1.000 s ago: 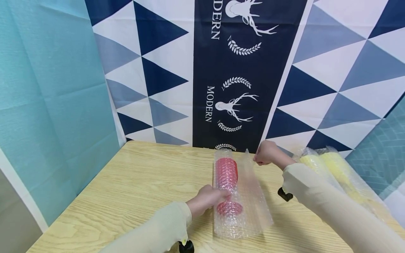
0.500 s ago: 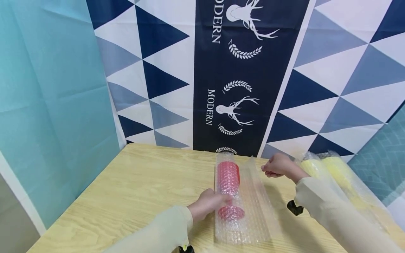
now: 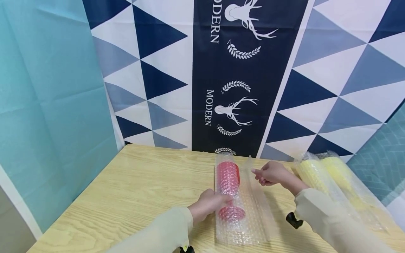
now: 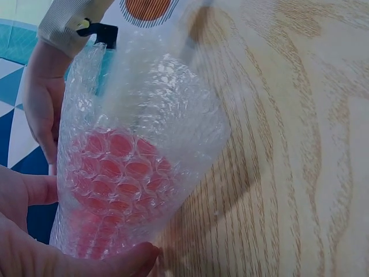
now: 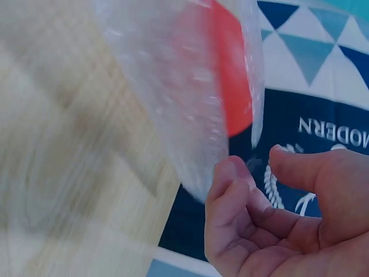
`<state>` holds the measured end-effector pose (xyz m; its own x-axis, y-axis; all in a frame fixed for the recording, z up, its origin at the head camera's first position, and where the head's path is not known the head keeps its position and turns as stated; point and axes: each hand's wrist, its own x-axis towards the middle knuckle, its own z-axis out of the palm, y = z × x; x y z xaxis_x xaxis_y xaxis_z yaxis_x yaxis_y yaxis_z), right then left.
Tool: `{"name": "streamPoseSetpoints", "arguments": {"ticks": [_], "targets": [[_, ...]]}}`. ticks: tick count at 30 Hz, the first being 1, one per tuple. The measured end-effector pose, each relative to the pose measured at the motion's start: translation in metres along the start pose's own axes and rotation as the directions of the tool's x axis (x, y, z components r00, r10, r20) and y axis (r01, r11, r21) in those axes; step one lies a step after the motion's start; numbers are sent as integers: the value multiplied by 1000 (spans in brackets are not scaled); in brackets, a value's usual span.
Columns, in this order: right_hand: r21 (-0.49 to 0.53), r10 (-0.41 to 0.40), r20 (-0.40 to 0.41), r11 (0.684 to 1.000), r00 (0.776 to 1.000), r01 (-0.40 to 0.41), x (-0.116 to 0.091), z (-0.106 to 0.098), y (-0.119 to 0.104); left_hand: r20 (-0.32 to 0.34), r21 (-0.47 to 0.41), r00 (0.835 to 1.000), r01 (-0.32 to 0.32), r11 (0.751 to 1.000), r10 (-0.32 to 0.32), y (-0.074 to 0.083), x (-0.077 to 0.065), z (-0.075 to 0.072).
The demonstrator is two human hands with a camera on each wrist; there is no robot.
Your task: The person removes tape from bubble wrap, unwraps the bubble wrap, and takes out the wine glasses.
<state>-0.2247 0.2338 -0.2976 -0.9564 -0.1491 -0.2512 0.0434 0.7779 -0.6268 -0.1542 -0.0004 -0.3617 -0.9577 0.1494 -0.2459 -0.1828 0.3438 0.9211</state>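
Observation:
A red, goblet-shaped object (image 3: 228, 174) lies on the table, a wide cylinder at its far end and a round disc at its near end. Clear bubble wrap (image 3: 253, 211) is around it, with a loose flap to the right. My left hand (image 3: 209, 203) grips the wrapped object at its narrow middle, thumb over the top. In the left wrist view the thumb lies across the bubble wrap (image 4: 173, 98). Beside the flap's far edge is my right hand (image 3: 272, 174); in the right wrist view its thumb stands apart from the curled fingers, an index fingertip right at the wrap.
Two bubble-wrapped yellow objects (image 3: 340, 172) lie side by side at the table's right. The wooden table (image 3: 152, 182) ends at a patterned cloth backdrop (image 3: 227, 77), and a light-blue curtain (image 3: 57, 88) hangs at the left.
My right hand moved right and slightly down, then back left towards the flap, its thumb and index finger now extended. My left hand keeps its grip on the wrapped object.

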Motion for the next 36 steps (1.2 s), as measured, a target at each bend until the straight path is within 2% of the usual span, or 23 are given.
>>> {"name": "streamPoseSetpoints", "arguments": {"ticks": [2,4,6,9,13,16,18,21,23,25,28,31,32,36], "targets": [[-47,-8,-20,999,1000,7,-3,5,-2,1,2,1000,6,1000,-6,0,1,0],[-139,-52,-65,989,996,43,-7,10,-2,3,3,1000,10,1000,-10,0,1,1],[-252,-115,-119,964,986,82,-12,16,-2,4,6,1000,9,1000,-9,0,2,1],[-393,-250,-169,904,953,168,-19,24,-2,10,8,1000,5,1000,-5,0,2,1],[-470,-357,-129,844,925,260,-26,37,-2,18,7,1000,5,1000,-5,1,2,0],[-460,-419,-33,812,907,358,-30,46,2,19,9,1000,7,1000,-7,2,3,0],[-447,-495,41,768,868,459,-32,52,7,17,10,1000,5,1000,-5,1,3,0],[-425,-608,144,675,781,604,-35,63,16,16,1,1000,1,1000,-1,0,3,1],[-401,-658,173,632,733,663,-35,70,21,12,-2,1000,-3,1000,3,0,2,2],[-375,-683,182,617,708,692,-36,76,25,11,-8,1000,-3,1000,3,-1,2,2],[-366,-742,155,570,652,735,-36,82,30,14,-13,1000,-2,1000,2,-3,1,2],[-376,-778,152,524,609,764,-37,85,30,19,-24,1000,0,1000,1,-3,1,0],[-386,-782,152,516,604,765,-38,86,30,20,-26,1000,-1,1000,1,-3,1,-1],[-417,-748,164,538,643,732,-45,88,28,20,-23,1000,-4,1000,5,-2,1,-3]]}}
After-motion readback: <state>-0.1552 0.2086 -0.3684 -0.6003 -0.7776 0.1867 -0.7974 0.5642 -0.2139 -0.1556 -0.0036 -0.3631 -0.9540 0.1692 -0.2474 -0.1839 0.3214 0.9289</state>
